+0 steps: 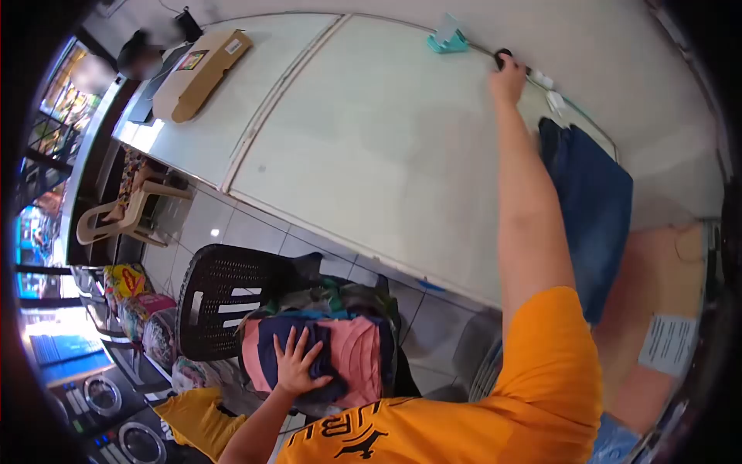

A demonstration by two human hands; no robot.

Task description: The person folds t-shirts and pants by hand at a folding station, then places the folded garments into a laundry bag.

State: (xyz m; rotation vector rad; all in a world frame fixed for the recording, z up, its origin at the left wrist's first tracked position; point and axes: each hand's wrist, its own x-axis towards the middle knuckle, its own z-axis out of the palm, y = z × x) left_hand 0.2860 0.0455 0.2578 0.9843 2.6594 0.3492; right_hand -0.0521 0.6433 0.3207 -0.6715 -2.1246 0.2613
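First, spread wide beyond both hands, white table (371, 147), running from just past the left hand (297, 363) up to the right hand (508, 77) at its far edge. Next in size, blue jeans (595, 193), draped over the table edge just right of the outstretched right forearm. Below the table, around and under the left hand, black plastic chair (220, 290) with a perforated back, loaded with a pile of folded clothes (355, 348) in pink and navy. Far left of the right hand, on the table's far corner, cardboard box (202, 69). Well left of the left hand, on the tiled floor, beige plastic chair (124, 220). Left hand: released, fingers spread, palm flat on top of the clothes pile. Right hand: arm fully stretched, resting at the table's far edge. Just left of that hand, teal holder (448, 40); just right of it, white plug and cable (552, 97). Smallest, small black object (504, 55), right at the curled fingertips of the right hand; real grip or mere touch, cannot tell.
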